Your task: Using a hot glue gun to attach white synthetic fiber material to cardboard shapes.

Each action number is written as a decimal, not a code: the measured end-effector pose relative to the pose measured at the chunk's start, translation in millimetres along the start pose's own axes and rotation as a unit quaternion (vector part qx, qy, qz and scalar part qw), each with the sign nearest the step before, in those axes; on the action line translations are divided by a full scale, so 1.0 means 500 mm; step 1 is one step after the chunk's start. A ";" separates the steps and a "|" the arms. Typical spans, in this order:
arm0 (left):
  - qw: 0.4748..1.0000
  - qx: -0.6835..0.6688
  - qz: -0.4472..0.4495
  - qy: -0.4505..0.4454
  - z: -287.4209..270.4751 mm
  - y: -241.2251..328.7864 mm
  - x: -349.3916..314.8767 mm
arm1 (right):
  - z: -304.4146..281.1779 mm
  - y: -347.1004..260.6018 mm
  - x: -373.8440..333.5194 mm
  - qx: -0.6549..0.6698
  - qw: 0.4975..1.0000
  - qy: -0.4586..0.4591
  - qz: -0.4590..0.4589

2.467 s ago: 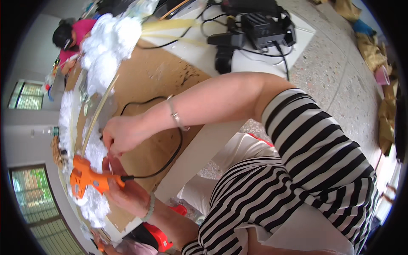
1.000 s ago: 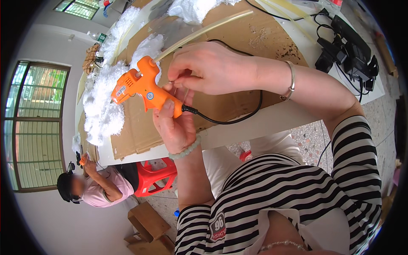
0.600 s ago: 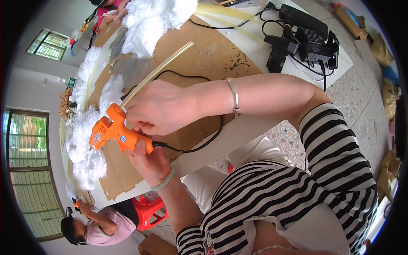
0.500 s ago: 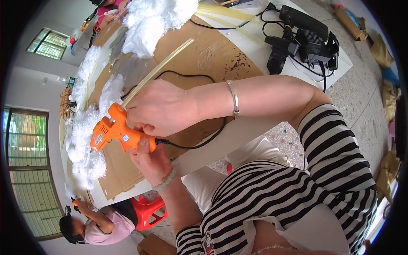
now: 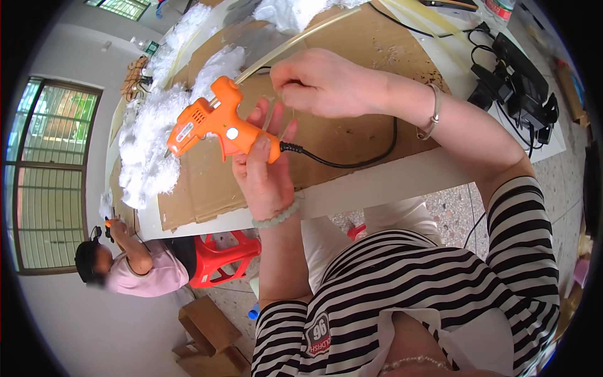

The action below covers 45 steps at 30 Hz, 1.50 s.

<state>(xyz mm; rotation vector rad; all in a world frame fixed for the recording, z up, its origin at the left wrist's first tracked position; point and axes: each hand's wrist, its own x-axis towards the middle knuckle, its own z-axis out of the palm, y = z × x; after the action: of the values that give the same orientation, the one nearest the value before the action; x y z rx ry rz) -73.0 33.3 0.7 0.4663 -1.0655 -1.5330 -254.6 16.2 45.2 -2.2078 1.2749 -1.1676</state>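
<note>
My left hand holds an orange hot glue gun, its thumb across the handle and its other fingers stretched out behind. The nozzle points left over white fluffy fibre. A long pale glue stick sticks out of the gun's back end, slanting up to the right. To the right of the gun, my right hand is closed in a pinch. Thin whitish strands show between the hands; whether the right fingers hold one is hidden. A black cord runs from the handle.
Brown cardboard covers much of the white table. Black power adapters and cables lie at the right, near a clear bottle. At the left, another person sits by a red stool. Cardboard boxes stand on the floor.
My right hand has moved off the back of the glue gun, to the right. The left fingers have spread out behind the handle. The whole view has shifted.
</note>
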 end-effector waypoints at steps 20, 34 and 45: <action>0.998 -0.060 -0.012 -0.031 -0.011 -0.003 -0.005 | 0.037 -0.030 -0.017 0.010 0.992 -0.037 -0.121; 0.996 -0.088 -0.011 -0.013 -0.010 -0.003 -0.001 | 0.035 -0.037 -0.018 0.010 0.997 -0.049 -0.064; 0.999 -0.047 -0.010 0.012 -0.010 -0.001 -0.001 | 0.059 -0.034 -0.025 -0.104 0.968 0.087 -0.212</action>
<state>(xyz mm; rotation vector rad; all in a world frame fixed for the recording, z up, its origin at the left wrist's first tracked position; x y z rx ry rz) -69.2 31.7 -2.6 0.4307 -0.9696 -1.5847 -225.3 32.4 32.0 -2.6776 1.0555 -1.4681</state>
